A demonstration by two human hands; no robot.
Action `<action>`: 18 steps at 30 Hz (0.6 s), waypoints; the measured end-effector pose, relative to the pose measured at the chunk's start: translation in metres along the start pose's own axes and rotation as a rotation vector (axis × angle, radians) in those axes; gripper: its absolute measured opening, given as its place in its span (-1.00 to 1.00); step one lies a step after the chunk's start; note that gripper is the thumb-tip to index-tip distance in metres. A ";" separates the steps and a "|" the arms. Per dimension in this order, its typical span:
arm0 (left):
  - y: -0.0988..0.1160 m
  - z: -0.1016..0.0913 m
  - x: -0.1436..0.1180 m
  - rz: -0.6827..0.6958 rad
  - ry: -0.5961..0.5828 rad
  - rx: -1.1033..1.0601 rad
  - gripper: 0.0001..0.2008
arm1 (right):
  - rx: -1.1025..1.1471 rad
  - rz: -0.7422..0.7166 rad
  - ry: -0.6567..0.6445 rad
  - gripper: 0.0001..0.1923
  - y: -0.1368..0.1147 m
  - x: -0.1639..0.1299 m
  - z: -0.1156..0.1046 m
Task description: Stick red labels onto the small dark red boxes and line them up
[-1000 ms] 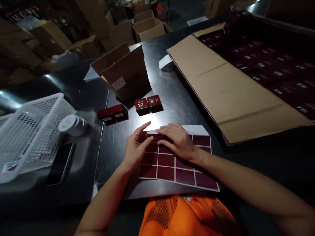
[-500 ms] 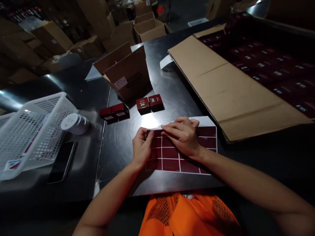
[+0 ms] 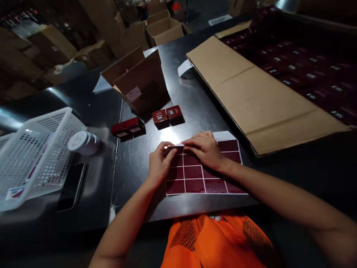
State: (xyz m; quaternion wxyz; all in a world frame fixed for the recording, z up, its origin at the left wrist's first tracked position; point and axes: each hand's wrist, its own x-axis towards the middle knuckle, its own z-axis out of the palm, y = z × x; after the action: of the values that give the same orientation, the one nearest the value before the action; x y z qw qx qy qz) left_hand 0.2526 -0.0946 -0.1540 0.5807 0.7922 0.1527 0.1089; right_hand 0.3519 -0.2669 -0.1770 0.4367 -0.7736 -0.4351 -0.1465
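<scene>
Now | both hands' grip pinches sticker sheet | basket holds labels

Sticker sheet: dark red rectangles, white grid lines, white border. Desk: black, glossy, scratched. Small boxes near desk middle: dark red, white labels. Basket at left edge: white, perforated with small holes. Cardboard sheet at right: plain tan. Carton toward far edge: brown, white label. Phone: black. Garment at near edge: orange mesh.
</scene>
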 end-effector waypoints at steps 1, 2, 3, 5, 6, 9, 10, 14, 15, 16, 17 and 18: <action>-0.001 -0.001 0.002 0.003 -0.023 0.004 -0.79 | 0.002 -0.004 -0.053 -0.89 0.001 0.001 -0.001; -0.002 -0.002 0.003 0.008 -0.029 0.004 -0.79 | -0.004 -0.006 -0.105 -0.89 0.002 0.003 -0.001; -0.003 -0.003 0.005 0.012 -0.023 0.000 -0.81 | -0.015 0.000 -0.149 -0.90 0.002 0.005 -0.001; -0.008 -0.002 0.009 0.000 0.022 -0.016 -0.84 | -0.051 0.030 -0.196 -0.91 0.000 0.010 -0.001; -0.011 -0.001 0.010 -0.015 0.048 -0.032 -0.84 | -0.069 0.048 -0.195 -0.92 -0.002 0.013 -0.001; -0.018 0.003 0.014 -0.076 0.114 -0.163 -0.78 | -0.123 0.089 -0.133 -0.96 -0.010 0.021 0.003; -0.020 0.004 0.015 -0.103 0.126 -0.240 -0.74 | -0.148 0.095 -0.110 -0.96 -0.013 0.023 0.004; -0.021 0.009 0.017 -0.218 0.128 -0.564 -0.58 | -0.251 0.103 -0.025 -0.85 -0.022 0.025 0.011; -0.020 0.010 0.017 -0.239 0.126 -0.614 -0.56 | -0.266 0.099 -0.007 -0.84 -0.023 0.024 0.013; -0.020 0.010 0.017 -0.253 0.128 -0.647 -0.56 | -0.278 0.088 0.009 -0.85 -0.024 0.022 0.014; -0.019 0.011 0.017 -0.264 0.133 -0.666 -0.56 | -0.290 0.068 0.023 -0.87 -0.024 0.019 0.016; -0.019 0.012 0.017 -0.273 0.137 -0.677 -0.56 | -0.300 0.044 0.033 -0.88 -0.024 0.017 0.017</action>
State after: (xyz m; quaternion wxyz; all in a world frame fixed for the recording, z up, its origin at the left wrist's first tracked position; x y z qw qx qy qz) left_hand 0.2701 -0.0940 -0.1755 0.8073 0.5186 0.2507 0.1278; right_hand 0.3393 -0.2381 -0.1635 0.3262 -0.8371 -0.3840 -0.2130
